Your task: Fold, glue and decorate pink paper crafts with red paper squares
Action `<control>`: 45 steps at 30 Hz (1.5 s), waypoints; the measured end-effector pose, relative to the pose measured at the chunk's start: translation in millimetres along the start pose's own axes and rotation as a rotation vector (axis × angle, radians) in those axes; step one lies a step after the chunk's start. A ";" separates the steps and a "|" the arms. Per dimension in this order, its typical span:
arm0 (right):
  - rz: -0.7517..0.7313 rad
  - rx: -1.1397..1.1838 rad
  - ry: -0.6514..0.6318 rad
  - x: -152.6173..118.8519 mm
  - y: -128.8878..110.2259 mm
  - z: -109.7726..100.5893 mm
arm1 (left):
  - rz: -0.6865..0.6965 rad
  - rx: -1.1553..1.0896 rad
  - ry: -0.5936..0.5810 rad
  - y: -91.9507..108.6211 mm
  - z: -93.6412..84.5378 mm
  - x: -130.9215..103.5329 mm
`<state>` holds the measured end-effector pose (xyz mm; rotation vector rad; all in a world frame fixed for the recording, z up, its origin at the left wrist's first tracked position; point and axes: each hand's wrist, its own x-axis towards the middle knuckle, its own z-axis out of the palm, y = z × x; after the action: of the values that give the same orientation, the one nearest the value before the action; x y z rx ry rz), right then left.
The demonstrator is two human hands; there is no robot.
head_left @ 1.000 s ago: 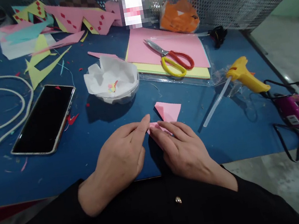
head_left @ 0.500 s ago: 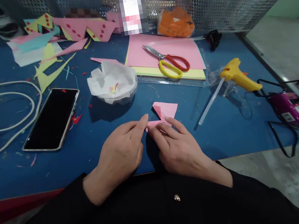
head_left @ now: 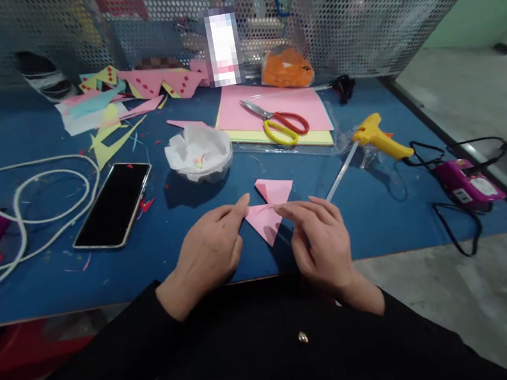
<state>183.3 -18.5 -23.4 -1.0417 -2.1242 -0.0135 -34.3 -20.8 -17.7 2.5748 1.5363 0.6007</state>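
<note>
A folded piece of pink paper (head_left: 266,223) rests on the blue table in front of me, with one flap pointing toward me and another away. My left hand (head_left: 209,246) pinches its left corner, thumb and index finger together. From the other side, my right hand (head_left: 323,240) has its fingertips closed at the paper's right edge, the remaining fingers curled. The right thumb's tip is partly hidden. Just beyond the left hand sits a white paper-lined bowl (head_left: 201,153) with small coloured scraps inside.
Scissors (head_left: 277,122) lie on stacked coloured sheets (head_left: 226,113). A yellow glue gun (head_left: 381,137) with a clear stick lies right, near a purple power strip (head_left: 469,183). To the left are a phone (head_left: 113,207), a white cable (head_left: 21,209) and paper cut-outs (head_left: 162,82).
My right hand has shifted right and drawn back, uncovering the paper's near flap, which now points toward me. The left hand keeps its pinch. The whole view has tilted slightly.
</note>
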 end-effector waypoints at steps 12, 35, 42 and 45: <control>0.121 -0.036 0.071 -12.8 23.8 -32.9 | 0.275 0.258 -0.002 4.3 -0.4 -3.9; 0.523 -0.680 -0.408 83.5 188.6 -78.2 | -0.367 0.149 -0.124 23.5 1.3 85.3; 0.523 -0.546 -0.132 83.7 180.6 -77.6 | -0.336 0.183 -0.084 22.3 8.0 79.5; 0.541 -0.388 -0.002 82.2 171.3 -78.8 | -0.320 0.177 -0.080 22.1 7.3 78.3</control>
<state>317.8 126.3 33.7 -1.8176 -1.8137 -0.1675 19.5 36.7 4.1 2.3545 1.9954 0.3376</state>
